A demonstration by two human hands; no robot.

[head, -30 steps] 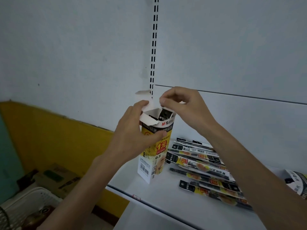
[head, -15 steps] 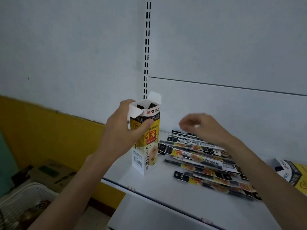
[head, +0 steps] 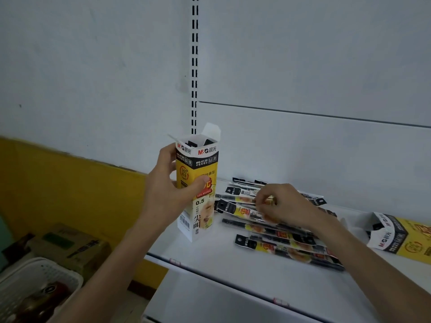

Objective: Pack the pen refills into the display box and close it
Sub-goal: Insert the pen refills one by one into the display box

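Pale wall panels and a slotted upright [head: 195, 66] back the white shelf [head: 233, 273] we work at. A yellow band [head: 70, 178] runs along the wall lower left. Down there on the floor we see a white basket [head: 35, 269] and a cardboard carton [head: 77, 243] beside it.

Our left hand [head: 172, 190] grips the display box [head: 200, 220], which stands upright at the shelf's left end. The thumb lies across the yellow front and the fingers wrap round the far side, about halfway up. The top flaps stand open, and dark packet ends show inside the mouth.

Just right of the box, the pen refills [head: 279, 248] lie fanned in a loose heap on the shelf. Our right hand [head: 282, 206] rests on the upper part of that heap, fingers curled. Thumb and fingertips pinch one packet there, though blur hides how firmly.

At the far right a second box [head: 401, 236] of the same print lies on its side, open end toward the heap.
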